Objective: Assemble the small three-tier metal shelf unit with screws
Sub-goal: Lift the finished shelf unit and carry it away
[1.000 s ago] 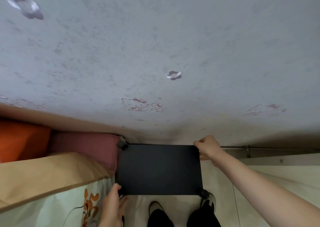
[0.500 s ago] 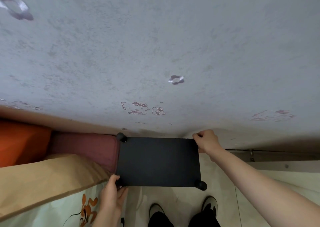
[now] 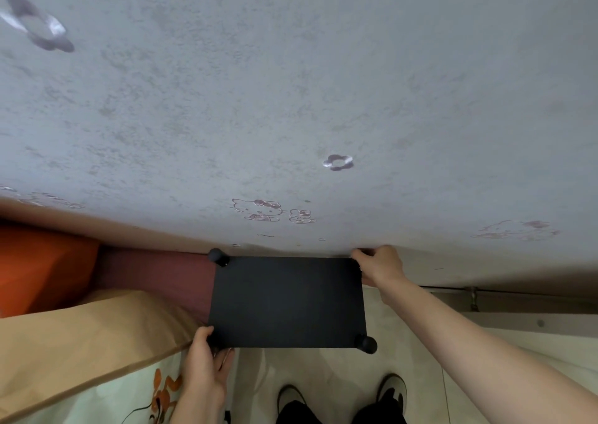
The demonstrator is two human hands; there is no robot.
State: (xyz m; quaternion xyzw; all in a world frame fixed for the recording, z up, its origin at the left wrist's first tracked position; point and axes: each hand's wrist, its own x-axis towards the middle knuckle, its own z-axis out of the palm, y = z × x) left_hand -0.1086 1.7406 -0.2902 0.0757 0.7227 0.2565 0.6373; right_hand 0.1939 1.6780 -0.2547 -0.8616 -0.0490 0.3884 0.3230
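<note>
Now shelf [image 3: 288, 300] nearer wall [image 3: 291, 100], hands unmoved

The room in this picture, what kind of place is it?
Probably a bedroom at home: a wall with cartoon cat stickers, a bed with printed bedding and pillows, and a tiled floor.

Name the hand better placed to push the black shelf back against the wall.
Left, probably. The left hand grips the near left corner of the black shelf, on the side away from the wall. The right hand holds the far right corner, wedged against the wall already.
</note>
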